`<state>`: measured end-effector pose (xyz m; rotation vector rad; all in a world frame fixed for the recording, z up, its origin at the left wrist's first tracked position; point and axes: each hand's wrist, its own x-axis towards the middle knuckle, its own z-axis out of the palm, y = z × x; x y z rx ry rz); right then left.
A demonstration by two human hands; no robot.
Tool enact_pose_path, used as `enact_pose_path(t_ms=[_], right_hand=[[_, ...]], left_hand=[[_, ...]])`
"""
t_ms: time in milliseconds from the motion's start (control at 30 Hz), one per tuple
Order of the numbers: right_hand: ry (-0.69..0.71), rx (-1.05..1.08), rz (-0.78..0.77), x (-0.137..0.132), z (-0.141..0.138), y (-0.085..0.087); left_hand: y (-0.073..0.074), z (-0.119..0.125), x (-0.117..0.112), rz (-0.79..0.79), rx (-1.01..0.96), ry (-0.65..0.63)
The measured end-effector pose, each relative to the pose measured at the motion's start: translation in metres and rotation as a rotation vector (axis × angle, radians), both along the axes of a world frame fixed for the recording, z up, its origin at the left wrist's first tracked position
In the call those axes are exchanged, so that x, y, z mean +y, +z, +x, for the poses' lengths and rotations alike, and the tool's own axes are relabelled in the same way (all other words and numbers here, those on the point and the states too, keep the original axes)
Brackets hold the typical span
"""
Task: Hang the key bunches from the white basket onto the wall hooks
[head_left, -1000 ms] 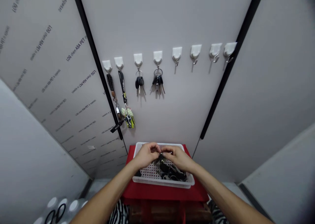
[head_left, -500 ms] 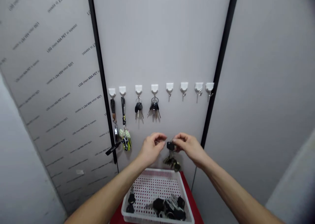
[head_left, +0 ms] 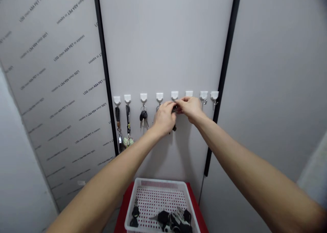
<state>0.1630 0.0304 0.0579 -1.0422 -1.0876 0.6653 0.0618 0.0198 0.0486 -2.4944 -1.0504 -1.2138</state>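
Observation:
A bunch of keys is held up against the wall, mostly covered by my fingers. My right hand pinches it near the top, just below a white adhesive hook. From the left, my left hand closes round the keys with its fingers touching them. Whether the key ring is over the hook's metal prong cannot be made out. Behind my left hand, the hook to the left has its key bunch mostly hidden. Further left, another key bunch hangs from its own hook.
Two strapped keychains hang at the far left of the hook row. More white hooks continue to the right, by a black strip. Below, a white perforated basket holds several keys on a red surface.
Both hands have risen from above the basket to the hook row, carrying the bunch of keys. My left hand has closed in on the keys. The view has shifted slightly.

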Motion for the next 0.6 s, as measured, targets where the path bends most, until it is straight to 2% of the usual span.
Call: enact_pose_path(t_ms=[100, 200, 267, 333, 400, 433, 467, 600], right_hand=[[-0.038, -0.016, -0.049, 0.011, -0.002, -0.003], [-0.034, -0.029, -0.044, 0.015, 0.0, -0.014], [-0.056, -0.052, -0.006, 0.011, 0.004, -0.028], [-0.12, -0.114, 0.032, 0.001, 0.008, -0.051], [-0.152, -0.23, 0.022, -0.017, 0.008, -0.083], [-0.113, -0.306, -0.011, -0.029, 0.007, -0.103], [-0.027, -0.396, -0.063, -0.041, 0.004, -0.124], [0.489, -0.845, -0.319, -0.092, -0.015, -0.204]], left_hand=[[0.0, 0.002, 0.006, 0.004, 0.057, 0.067], [-0.005, 0.002, 0.0, 0.015, 0.118, 0.066], [-0.014, -0.003, -0.011, 0.009, 0.13, 0.026], [-0.031, -0.013, -0.024, -0.03, 0.116, -0.026], [-0.057, -0.029, -0.037, -0.124, 0.107, -0.062], [-0.074, -0.037, -0.043, -0.192, 0.113, -0.066], [-0.092, -0.046, -0.05, -0.275, 0.129, -0.058], [-0.171, -0.078, -0.076, -0.662, 0.27, 0.034]])
